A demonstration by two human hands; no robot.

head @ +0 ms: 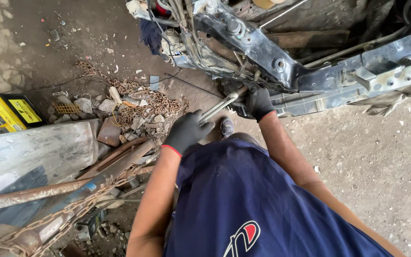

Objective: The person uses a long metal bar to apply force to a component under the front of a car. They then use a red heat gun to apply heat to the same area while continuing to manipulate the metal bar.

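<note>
1. Both hands wear black gloves and grip one long metal bar [220, 105], which runs from the person's lap up toward a stripped car frame [281, 64].
2. Left hand [186, 131] is closed around the near end of the bar, fingers wrapped fully; it likely sits far back there for leverage.
3. Right hand [260, 102] is closed on the far end, right where the bar meets the underside of the frame, seemingly steadying the tip against the metal. What the tip engages is hidden behind this hand.
4. Beyond the right hand, the frame shows bare metal, bolts [234, 26] and loose cables; it appears raised off the ground.
5. Left of the left hand, a rusty chain [134, 93] lies heaped among rubble on the dirt floor [367, 157].
6. Farther left sits a yellow battery [13, 112], and nearer the person lie a grey metal panel [34, 152] and rusty pipes.
7. One shoe [227, 126] shows between the hands, beneath the bar.
</note>
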